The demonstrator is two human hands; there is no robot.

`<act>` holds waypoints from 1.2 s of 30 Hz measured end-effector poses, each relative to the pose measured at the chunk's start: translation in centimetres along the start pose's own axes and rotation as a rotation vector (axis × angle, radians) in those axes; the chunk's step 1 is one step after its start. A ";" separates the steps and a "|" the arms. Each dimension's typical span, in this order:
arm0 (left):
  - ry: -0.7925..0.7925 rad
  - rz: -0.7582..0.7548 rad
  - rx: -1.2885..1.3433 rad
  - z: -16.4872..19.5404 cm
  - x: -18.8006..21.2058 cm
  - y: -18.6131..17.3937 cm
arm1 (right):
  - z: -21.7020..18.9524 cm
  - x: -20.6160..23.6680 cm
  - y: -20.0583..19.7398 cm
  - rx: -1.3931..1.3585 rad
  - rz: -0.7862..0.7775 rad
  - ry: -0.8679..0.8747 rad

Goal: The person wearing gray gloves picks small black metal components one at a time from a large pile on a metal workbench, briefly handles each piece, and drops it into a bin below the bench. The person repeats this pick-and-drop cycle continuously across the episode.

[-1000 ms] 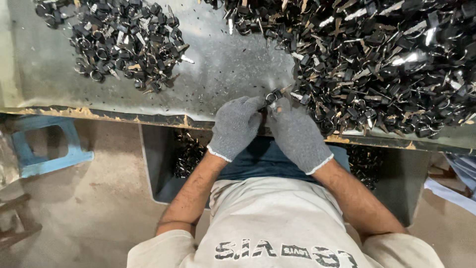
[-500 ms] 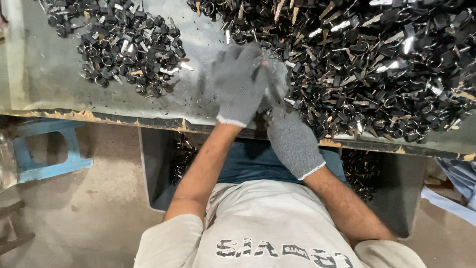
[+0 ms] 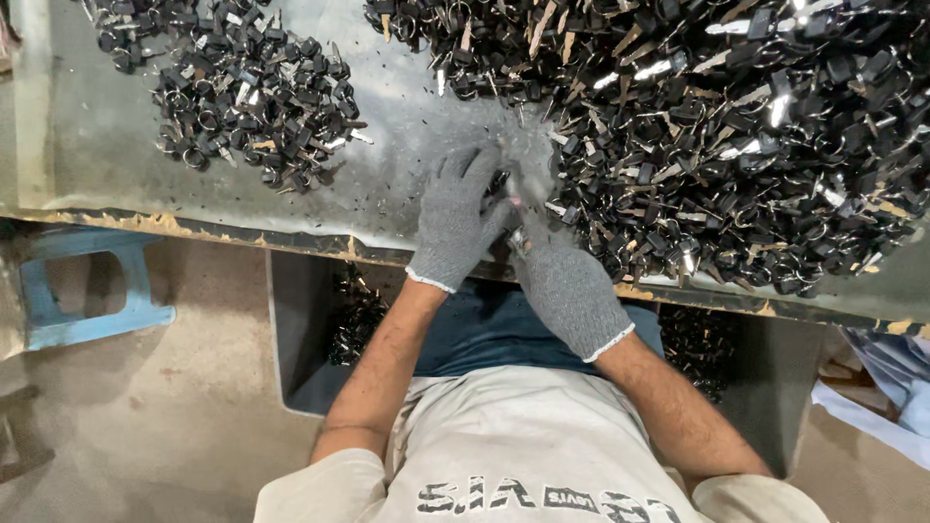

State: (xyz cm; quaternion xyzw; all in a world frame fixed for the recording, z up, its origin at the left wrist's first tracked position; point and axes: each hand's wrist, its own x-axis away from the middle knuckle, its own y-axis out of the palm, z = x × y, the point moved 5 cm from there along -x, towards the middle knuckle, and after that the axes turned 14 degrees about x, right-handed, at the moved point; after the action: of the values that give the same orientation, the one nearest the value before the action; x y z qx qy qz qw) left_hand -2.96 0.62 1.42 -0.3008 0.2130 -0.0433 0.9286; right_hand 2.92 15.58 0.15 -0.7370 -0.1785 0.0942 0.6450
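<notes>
Both my hands wear grey knit gloves and meet at the near edge of a grey metal table (image 3: pixel 407 126). My left hand (image 3: pixel 455 218) has its fingers spread over a small dark part with a ring at the table edge. My right hand (image 3: pixel 567 286) is closed around a small metal piece (image 3: pixel 518 237) just beside it. A large heap of black and silver key-like parts (image 3: pixel 717 126) lies to the right, touching my right hand's fingertips. A smaller pile of black parts with rings (image 3: pixel 242 92) sits at the left.
Under the table a grey bin (image 3: pixel 300 339) holds more dark parts (image 3: pixel 354 315). A blue plastic stool (image 3: pixel 82 291) stands on the floor at the left. White and blue bags (image 3: pixel 886 383) lie at the right. Small debris is scattered over the table surface.
My left hand, which had reached up onto the table, has come back down toward the edge beside my right hand. The right hand stayed near the table edge.
</notes>
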 end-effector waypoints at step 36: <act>0.114 -0.151 -0.075 -1.4 3.1 0.2 | -0.7 -3.1 0.0 0.116 -0.072 0.114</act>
State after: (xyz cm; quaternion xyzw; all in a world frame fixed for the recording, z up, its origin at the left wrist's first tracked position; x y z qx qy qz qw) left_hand -0.74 -0.58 -0.87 -0.3477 0.2438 -0.1224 0.8971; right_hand 0.33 13.75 -0.03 -0.6956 -0.1622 0.0392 0.6987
